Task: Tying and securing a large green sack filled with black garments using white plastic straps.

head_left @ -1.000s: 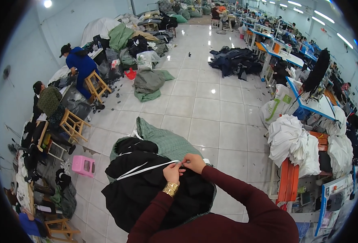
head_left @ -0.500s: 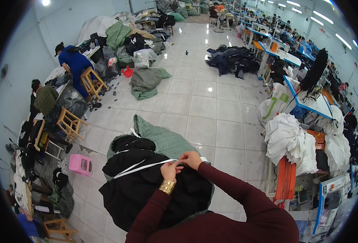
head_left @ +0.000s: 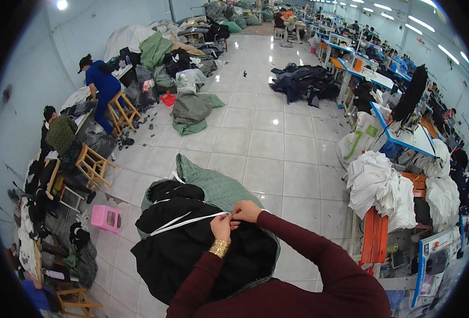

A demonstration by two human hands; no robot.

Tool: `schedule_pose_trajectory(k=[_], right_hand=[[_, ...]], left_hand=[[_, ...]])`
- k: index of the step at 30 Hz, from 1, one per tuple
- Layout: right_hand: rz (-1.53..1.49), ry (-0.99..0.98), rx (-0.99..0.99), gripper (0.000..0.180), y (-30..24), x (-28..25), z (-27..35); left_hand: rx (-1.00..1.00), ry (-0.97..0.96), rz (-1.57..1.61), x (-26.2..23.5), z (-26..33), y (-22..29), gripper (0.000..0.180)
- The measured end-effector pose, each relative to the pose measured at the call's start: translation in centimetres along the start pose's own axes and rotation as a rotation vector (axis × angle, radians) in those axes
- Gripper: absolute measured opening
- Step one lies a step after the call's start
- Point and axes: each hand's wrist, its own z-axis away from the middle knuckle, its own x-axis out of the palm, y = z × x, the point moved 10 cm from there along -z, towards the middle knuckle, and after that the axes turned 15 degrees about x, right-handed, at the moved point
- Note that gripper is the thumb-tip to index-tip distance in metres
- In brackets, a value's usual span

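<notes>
Both hands barely shifted: left hand and right hand pinch white strap atop black fabric bundle in green sack. Keep tension even.

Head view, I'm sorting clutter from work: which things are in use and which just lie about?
In use: left hand, right hand, white strap, black garment bundle, green sack.
Lying about: pink stool, white cloth pile, wooden stool.
</notes>
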Motion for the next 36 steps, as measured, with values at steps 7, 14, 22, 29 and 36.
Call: schedule_pose_trajectory(k=[7,14,22,29,36], right_hand=[[0.098,0.158,-0.009,0.024,-0.9,-0.9,0.4],[-0.506,-0.420,0.400,0.014,5.4,4.4,-2.5],[-0.913,-0.154,0.302,0.016,3.5,1.5,-0.5],[-0.589,0.196,0.113,0.011,2.2,-1.4,0.7],[0.185,0.608,-0.219,0.008,-4.3,-5.1,4.2]], left_hand=[[-0.160,-0.140,0.223,1.4,2.1,0.7,0.037],[-0.322,-0.246,0.356,2.5,3.3,0.9,0.038],[-0.408,-0.004,0.297,1.0,0.2,-3.5,0.012],[-0.368,0.099,0.293,1.1,-0.3,-4.0,0.015],[-0.219,0.164,0.263,0.4,-0.3,-1.9,0.010]])
